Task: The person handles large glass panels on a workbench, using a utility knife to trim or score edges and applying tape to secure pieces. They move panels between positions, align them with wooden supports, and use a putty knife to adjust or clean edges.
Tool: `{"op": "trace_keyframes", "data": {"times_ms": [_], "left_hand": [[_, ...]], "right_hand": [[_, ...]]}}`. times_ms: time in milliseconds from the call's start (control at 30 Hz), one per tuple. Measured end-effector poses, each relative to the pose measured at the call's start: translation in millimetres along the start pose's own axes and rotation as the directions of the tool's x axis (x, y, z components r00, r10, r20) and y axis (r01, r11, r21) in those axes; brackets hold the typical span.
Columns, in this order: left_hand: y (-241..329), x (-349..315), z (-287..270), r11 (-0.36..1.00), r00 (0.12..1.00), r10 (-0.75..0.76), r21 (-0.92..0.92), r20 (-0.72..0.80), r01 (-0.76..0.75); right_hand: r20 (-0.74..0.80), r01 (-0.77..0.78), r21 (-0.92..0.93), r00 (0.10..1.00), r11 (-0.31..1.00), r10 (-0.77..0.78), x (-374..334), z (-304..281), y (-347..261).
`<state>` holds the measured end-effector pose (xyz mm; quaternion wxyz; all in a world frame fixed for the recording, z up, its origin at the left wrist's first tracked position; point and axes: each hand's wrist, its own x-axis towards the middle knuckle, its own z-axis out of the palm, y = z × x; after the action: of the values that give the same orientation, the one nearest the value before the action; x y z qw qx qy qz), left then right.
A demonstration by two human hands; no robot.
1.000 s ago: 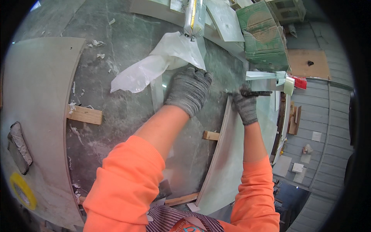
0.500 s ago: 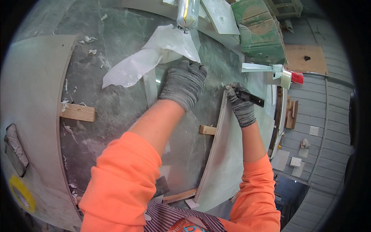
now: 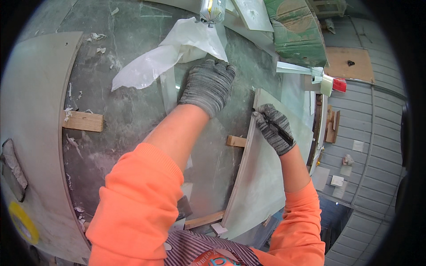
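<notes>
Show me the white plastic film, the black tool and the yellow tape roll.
White plastic film (image 3: 172, 48): head view, on its middle.
Black tool (image 3: 284, 135): head view, on its wrist-side part.
Yellow tape roll (image 3: 32, 226): head view, on its right side.

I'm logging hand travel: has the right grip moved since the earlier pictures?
Yes. Against the small wooden block at the left edge of the pale panel, the right grip now sits lower in the view, nearer the person's body.

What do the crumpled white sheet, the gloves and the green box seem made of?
White sheet: likely thin plastic film, slightly glossy and milky, with soft folds. Gloves: probably knitted fabric, matte grey, with ribbed lines. Green box: apparently cardboard, dull, with brown patches and creases.
</notes>
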<state>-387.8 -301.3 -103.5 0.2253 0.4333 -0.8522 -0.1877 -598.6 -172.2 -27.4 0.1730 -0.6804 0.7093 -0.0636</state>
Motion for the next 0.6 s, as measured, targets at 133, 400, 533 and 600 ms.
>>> {"op": "trace_keyframes", "data": {"times_ms": [133, 400, 533, 600], "left_hand": [[0, 0, 0, 0.997, 1.0, -0.023, -0.074, 0.013, 0.024], [-1, 4, 4, 0.999, 0.999, -0.002, -0.051, 0.044, 0.005], [-1, 5, 6, 1.0, 0.998, -0.006, -0.017, 0.066, 0.007], [-1, 5, 6, 1.0, 0.999, -0.008, 0.0, 0.046, 0.008]], "right_hand": [[0.152, -0.157, 0.064, 0.978, 0.986, 0.146, -21, -4, -28], [0.103, -0.157, 0.256, 0.985, 0.954, 0.135, -49, 2, -25], [0.28, -0.158, 0.037, 0.95, 0.987, 0.142, -68, -4, -56], [0.415, -0.117, 0.034, 0.905, 0.993, 0.092, -96, 0, -76]]}}
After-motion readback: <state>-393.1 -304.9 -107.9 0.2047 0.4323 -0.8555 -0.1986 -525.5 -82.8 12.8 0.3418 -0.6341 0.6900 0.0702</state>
